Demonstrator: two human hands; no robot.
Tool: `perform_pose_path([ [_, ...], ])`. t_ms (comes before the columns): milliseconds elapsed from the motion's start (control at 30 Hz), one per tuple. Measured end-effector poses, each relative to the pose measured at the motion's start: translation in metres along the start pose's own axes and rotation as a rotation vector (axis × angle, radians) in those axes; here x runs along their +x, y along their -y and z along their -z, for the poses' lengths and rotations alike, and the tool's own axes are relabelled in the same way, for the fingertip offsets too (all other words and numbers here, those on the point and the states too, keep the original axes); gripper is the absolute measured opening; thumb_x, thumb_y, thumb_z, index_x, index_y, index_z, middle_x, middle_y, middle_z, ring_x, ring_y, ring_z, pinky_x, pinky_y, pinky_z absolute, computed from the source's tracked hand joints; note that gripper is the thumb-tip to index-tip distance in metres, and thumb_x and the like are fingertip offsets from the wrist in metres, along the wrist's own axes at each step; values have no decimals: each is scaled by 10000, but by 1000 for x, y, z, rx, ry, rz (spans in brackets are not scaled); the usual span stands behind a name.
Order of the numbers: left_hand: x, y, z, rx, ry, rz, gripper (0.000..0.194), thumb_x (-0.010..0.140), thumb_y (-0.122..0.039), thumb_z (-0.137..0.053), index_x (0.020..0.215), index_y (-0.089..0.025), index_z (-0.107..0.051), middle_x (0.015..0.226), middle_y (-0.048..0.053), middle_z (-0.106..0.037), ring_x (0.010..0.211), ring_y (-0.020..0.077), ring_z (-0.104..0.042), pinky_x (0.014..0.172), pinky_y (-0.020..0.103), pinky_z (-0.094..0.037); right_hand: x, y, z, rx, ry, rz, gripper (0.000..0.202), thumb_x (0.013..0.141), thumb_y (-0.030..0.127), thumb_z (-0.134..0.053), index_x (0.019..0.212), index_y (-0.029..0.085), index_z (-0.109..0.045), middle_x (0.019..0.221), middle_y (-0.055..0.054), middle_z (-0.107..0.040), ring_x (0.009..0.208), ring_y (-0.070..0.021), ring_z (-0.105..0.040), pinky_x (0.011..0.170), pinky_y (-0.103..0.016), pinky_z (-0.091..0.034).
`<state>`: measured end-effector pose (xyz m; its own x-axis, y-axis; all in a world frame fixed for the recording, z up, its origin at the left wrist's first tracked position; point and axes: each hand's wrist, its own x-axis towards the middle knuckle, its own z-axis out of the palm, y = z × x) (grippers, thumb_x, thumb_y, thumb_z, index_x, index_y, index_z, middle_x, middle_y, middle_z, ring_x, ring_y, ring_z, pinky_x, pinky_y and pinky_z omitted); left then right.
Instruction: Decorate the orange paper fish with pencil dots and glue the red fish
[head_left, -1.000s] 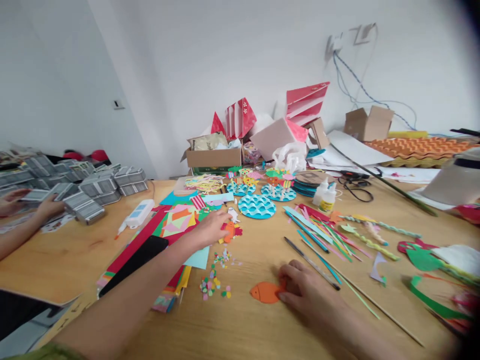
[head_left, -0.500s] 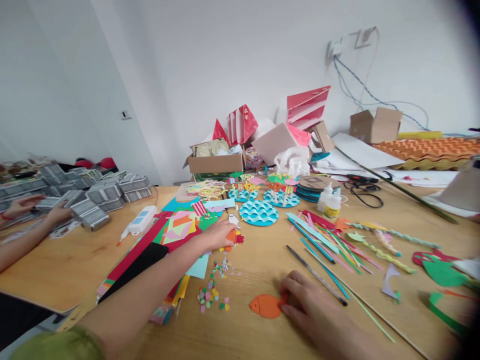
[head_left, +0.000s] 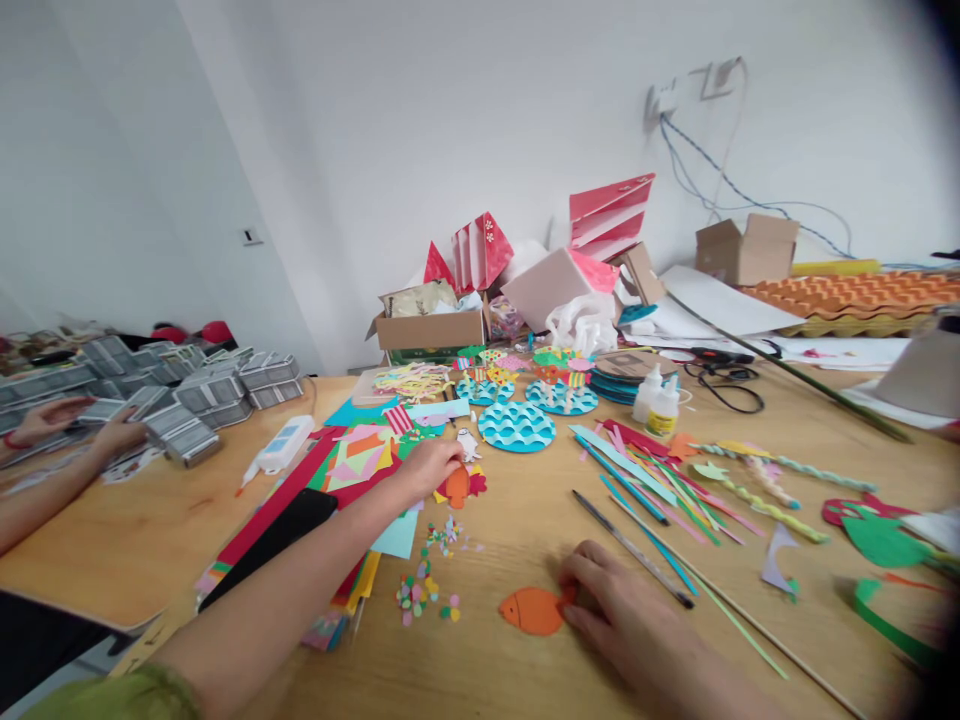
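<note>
An orange paper fish point(head_left: 531, 611) with a drawn eye and gill line lies on the table at the front. My right hand point(head_left: 619, 615) rests at its right end, with thumb and index finger closed on that edge. Farther back, my left hand point(head_left: 429, 470) has its fingers bent together above a second orange cutout point(head_left: 456, 488) with red and yellow bits beside it. A small white cutout with drawn lines point(head_left: 469, 443) lies just beyond the left fingertips. What those fingers hold, if anything, is hidden. Small coloured paper dots point(head_left: 418, 590) lie between the hands.
Coloured paper sheets point(head_left: 356, 455) and a black phone point(head_left: 274, 540) lie under or beside my left arm. Pens point(head_left: 634, 550), paper strips and glue bottles point(head_left: 663, 410) are on the right. Blue wave-patterned discs point(head_left: 517, 428) stand behind. Another person's hands point(head_left: 120, 435) handle grey bundles at left.
My left hand has drawn slightly up and left, uncovering more of the second orange cutout. My right hand and the orange paper fish stay where they were.
</note>
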<state>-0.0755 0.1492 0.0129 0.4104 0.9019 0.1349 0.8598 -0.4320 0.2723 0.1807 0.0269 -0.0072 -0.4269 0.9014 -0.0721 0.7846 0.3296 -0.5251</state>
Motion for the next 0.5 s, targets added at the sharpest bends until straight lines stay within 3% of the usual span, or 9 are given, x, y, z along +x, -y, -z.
perform_pose_path([
  [200,9,13,18,-196,-5,65,66,770,-179,-565,751,-136,-611,713,-5,-599,671,147,-563,627,258,-418,0,1,1,-9,-3,3,126,721,164,-457,781,198,-562,889,-47,-553,775,-153,-570,691,-262,-418],
  [300,13,21,26,-286,24,83,135,815,-248,-567,781,-120,-588,716,-3,-584,643,131,-558,617,275,-444,0,1,1,-20,2,6,126,721,170,-463,790,194,-566,894,-48,-551,779,-156,-569,689,-264,-415],
  [500,17,32,23,-405,78,145,181,870,-281,-524,817,-113,-563,725,-5,-566,610,108,-553,583,263,-473,1,1,1,-23,16,11,119,724,162,-464,783,188,-564,891,-49,-554,764,-150,-562,690,-258,-414],
])
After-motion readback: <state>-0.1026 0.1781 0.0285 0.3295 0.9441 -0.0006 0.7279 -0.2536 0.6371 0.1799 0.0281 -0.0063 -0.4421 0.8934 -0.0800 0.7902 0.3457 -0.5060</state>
